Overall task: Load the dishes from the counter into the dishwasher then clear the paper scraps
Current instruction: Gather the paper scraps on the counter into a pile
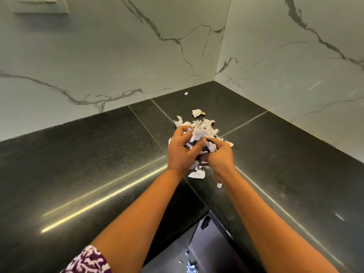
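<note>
1. Black polished stone forms the corner worktop [78, 164], backed on the far and right sides by white marble-veined wall panels [118, 56].
2. Both hands meet over the corner: the left hand [182, 149] and right hand [217, 154] are cupped together, fingers curled around a crumpled wad of paper scraps [197, 137] printed with dark marks.
3. More torn white paper lies loose on the worktop just beyond the hands, with one crumpled piece [197, 113] a little farther off and a tiny fragment [186, 93] near the far wall.
4. Other bits [197, 174] rest on the worktop beneath the wrists, on the near side of the hands.
5. A purple-and-white patterned sleeve [88, 261] shows at the lower left on the left arm.
6. Below the worktop's inner corner, a few scraps [189, 263] lie on a dark surface; what that surface is cannot be told.
7. A white wall socket plate [39, 4] sits at the upper left.
</note>
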`<state>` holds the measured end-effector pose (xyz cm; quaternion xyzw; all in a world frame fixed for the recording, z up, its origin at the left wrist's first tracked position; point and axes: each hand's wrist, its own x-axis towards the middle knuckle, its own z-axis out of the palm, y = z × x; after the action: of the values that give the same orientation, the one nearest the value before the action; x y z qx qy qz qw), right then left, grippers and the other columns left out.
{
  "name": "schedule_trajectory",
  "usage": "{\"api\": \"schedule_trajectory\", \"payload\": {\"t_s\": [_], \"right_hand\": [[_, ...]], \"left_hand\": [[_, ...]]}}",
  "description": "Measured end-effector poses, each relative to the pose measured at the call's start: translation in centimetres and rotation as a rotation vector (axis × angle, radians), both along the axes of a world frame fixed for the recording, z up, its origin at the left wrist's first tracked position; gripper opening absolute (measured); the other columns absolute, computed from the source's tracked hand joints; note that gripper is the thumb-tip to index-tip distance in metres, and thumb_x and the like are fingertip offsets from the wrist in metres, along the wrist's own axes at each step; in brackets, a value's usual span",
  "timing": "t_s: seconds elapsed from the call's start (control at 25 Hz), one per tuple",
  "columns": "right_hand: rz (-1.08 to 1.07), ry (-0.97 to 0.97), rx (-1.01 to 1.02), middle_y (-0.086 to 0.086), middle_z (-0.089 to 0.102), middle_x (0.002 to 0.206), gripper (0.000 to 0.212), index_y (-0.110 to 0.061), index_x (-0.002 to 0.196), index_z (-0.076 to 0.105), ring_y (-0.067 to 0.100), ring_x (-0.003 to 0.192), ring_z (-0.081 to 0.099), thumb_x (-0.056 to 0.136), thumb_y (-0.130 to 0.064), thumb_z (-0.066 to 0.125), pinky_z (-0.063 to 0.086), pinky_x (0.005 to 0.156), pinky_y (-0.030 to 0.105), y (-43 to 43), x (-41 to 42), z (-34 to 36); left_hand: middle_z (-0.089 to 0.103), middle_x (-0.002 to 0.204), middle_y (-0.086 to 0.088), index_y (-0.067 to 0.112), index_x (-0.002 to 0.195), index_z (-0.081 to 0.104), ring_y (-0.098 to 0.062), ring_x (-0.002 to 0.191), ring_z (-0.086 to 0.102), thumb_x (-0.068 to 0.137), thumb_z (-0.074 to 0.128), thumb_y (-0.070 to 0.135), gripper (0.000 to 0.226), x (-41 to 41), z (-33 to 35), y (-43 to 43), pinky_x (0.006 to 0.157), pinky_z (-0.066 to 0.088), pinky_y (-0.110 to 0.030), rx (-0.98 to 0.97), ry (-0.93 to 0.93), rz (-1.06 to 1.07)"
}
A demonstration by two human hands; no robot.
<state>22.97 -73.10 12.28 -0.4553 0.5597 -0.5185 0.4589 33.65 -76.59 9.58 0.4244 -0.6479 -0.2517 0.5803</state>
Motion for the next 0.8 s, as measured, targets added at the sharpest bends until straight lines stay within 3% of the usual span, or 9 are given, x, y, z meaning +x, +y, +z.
{"api": "schedule_trajectory", "payload": {"t_s": [0.2, 0.4, 0.72, 0.8], "right_hand": [[0.058, 0.014, -0.039, 0.011, 0.073, 0.081, 0.049, -0.013, 0.088, 0.073, 0.024, 0.072, 0.069, 0.053, 0.02, 0.067, 0.056, 0.058, 0.036, 4.8, 5.5, 0.4], [0.12, 0.041, -0.013, 0.01, 0.073, 0.084, 0.049, -0.014, 0.091, 0.073, 0.031, 0.082, 0.07, 0.051, 0.014, 0.071, 0.059, 0.07, 0.044, 12.3, 12.8, -0.5], [0.161, 0.044, 0.023, 0.012, 0.072, 0.079, 0.045, -0.015, 0.085, 0.073, 0.025, 0.072, 0.067, 0.052, 0.015, 0.071, 0.058, 0.063, 0.041, 24.4, 20.7, -2.5], [0.18, 0.048, 0.049, 0.011, 0.071, 0.078, 0.045, -0.012, 0.087, 0.073, 0.021, 0.07, 0.066, 0.051, 0.015, 0.072, 0.056, 0.057, 0.037, 26.6, 21.8, -3.0]], "left_hand": [[0.056, 0.1, -0.002, 0.008, 0.087, 0.072, -0.015, 0.092, 0.057, 0.078, 0.06, 0.038, 0.033, 6.0, 0.7, 5.7, 0.075, 0.05, -0.038, -0.02, 0.004, 0.043], [0.056, 0.099, -0.002, 0.009, 0.086, 0.071, -0.014, 0.09, 0.057, 0.079, 0.06, 0.036, 0.029, 13.5, 0.0, 14.1, 0.075, 0.049, -0.038, 0.003, -0.004, 0.09], [0.053, 0.097, 0.0, 0.01, 0.083, 0.07, 0.0, 0.089, 0.053, 0.079, 0.06, 0.034, 0.026, 21.6, -1.6, 26.9, 0.074, 0.047, -0.024, 0.063, 0.005, 0.105], [0.054, 0.096, 0.001, 0.01, 0.083, 0.07, -0.006, 0.088, 0.056, 0.079, 0.061, 0.032, 0.024, 22.7, -2.2, 29.5, 0.073, 0.048, -0.026, 0.075, 0.014, 0.113]]}}
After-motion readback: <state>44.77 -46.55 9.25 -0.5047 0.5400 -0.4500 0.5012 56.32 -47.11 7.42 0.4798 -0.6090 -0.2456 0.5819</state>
